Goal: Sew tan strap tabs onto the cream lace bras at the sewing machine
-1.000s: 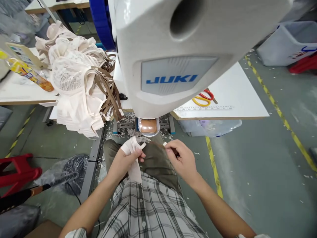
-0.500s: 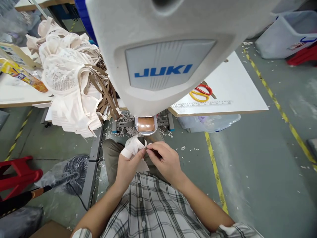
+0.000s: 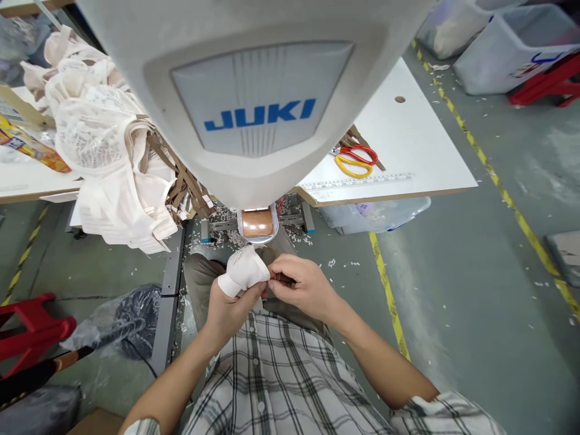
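My left hand (image 3: 229, 305) is closed around a small piece of pale cream fabric (image 3: 242, 270), held over my lap. My right hand (image 3: 301, 289) meets it from the right, fingers pinched on the fabric's edge and on something thin and dark I cannot name. Both hands sit just below the front of a white JUKI sewing machine head (image 3: 254, 115) that fills the upper middle of the view. A brown knee pad (image 3: 257, 223) hangs under the machine, right above my hands.
A heap of cream lace garments with brown straps (image 3: 113, 157) hangs over the table's left edge. Red and yellow scissors (image 3: 356, 162) and a printed ruler (image 3: 357, 180) lie on the white table (image 3: 421, 151). Red stools, grey bins and a dark plastic bag stand on the floor.
My hands came together from slightly apart and now pinch the cream fabric at one spot. The fabric is bunched tighter over my left fingers. The view moved closer under the machine head.
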Available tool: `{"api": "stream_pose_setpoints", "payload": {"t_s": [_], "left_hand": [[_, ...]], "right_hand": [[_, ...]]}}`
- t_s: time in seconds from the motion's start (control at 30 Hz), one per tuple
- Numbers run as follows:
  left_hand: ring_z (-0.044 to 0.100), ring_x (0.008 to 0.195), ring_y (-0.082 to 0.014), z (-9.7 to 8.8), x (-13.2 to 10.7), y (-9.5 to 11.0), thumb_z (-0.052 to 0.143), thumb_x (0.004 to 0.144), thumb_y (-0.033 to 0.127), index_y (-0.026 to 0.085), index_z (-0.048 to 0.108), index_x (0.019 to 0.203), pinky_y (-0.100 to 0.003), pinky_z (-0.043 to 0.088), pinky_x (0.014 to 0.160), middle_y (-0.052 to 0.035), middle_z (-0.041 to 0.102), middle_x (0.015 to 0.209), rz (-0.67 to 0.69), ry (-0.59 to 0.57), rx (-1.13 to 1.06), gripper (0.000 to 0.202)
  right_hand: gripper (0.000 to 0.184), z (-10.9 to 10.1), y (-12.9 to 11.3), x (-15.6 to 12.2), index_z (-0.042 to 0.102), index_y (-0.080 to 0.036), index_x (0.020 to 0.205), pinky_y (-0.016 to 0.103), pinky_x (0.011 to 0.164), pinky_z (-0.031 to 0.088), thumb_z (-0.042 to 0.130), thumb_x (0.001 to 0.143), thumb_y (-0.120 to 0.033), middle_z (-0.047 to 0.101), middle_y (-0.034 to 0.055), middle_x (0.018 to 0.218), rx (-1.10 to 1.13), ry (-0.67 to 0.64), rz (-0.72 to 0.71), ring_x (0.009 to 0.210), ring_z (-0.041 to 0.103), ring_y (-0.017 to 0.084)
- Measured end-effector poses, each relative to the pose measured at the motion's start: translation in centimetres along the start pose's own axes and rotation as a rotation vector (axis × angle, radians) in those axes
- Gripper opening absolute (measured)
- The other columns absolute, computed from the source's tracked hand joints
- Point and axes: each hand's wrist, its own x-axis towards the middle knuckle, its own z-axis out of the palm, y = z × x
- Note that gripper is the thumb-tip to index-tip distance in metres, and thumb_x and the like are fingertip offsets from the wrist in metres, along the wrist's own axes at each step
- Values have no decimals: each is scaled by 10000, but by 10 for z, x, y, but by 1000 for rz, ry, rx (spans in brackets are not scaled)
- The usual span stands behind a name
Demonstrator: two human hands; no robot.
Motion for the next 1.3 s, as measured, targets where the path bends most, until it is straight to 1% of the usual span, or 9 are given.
{"api": "stream_pose_setpoints", "payload": {"t_s": [0.2, 0.3, 0.4, 0.5, 0.63, 0.8, 1.03, 1.17, 1.3], "left_hand": [[607, 648, -168, 0, 9, 6, 688, 812, 342, 173, 709, 787, -282, 504, 632, -27, 673, 684, -43, -88, -51, 172], [599, 759, -170, -2, 12, 9, 668, 846, 336, 176, 693, 831, -285, 498, 731, -34, 674, 792, 18, -170, -1, 164], [587, 792, -170, -4, 12, 10, 654, 859, 318, 170, 695, 861, -282, 484, 760, -37, 671, 833, 82, -154, 54, 154], [572, 777, -170, -7, 13, 11, 642, 867, 330, 161, 694, 865, -281, 474, 750, -30, 649, 791, 129, -114, 144, 177], [531, 782, -161, -15, 19, 13, 587, 907, 377, 153, 653, 887, -279, 454, 745, -25, 606, 811, 95, -213, 168, 234], [496, 769, -149, -17, 22, 21, 557, 923, 345, 150, 627, 885, -269, 433, 741, -17, 572, 803, 81, -327, 179, 210], [551, 801, -166, -10, 14, 28, 557, 913, 288, 160, 659, 931, -278, 463, 762, -33, 630, 841, 133, -320, 246, 165], [565, 796, -168, -8, 15, 29, 562, 904, 276, 166, 668, 927, -271, 459, 742, -26, 645, 820, 107, -309, 286, 155], [530, 779, -150, -10, 19, 29, 597, 885, 288, 158, 661, 864, -261, 440, 750, -13, 624, 809, 53, -324, 235, 146]], "right_hand": [[146, 1, 2, -3, 576, -195, 693, 232, 575, 334, 544, 819, -130, 517, -19, 705, -17, -9, 23, 640, 485, 109], [151, 4, 3, -4, 535, -190, 665, 232, 554, 309, 565, 801, -131, 468, -32, 670, -10, 20, 48, 606, 444, 99], [138, 4, 2, -4, 547, -190, 681, 236, 556, 310, 563, 811, -147, 463, -31, 663, -15, 29, 70, 606, 443, 103], [78, -2, 3, -4, 620, -194, 773, 237, 570, 344, 575, 837, -200, 531, -17, 707, 56, -33, 135, 630, 479, 113], [124, -11, 7, -7, 669, -218, 921, 242, 627, 402, 554, 883, -243, 643, 2, 857, 176, -50, 225, 704, 537, 122], [114, -14, 3, -11, 536, -240, 1006, 238, 577, 358, 542, 893, -225, 612, -42, 782, 114, -45, 212, 614, 472, 108], [130, -16, -10, -9, 427, -230, 873, 239, 569, 291, 532, 860, -153, 488, -72, 669, -61, -115, 164, 589, 446, 108], [100, -19, -12, -7, 456, -218, 910, 241, 592, 304, 536, 876, -170, 552, -57, 698, -89, -153, 173, 617, 492, 118], [122, -25, -6, -1, 571, -200, 977, 240, 643, 354, 605, 862, -221, 655, -20, 795, -2, -189, 227, 714, 580, 134]]}}
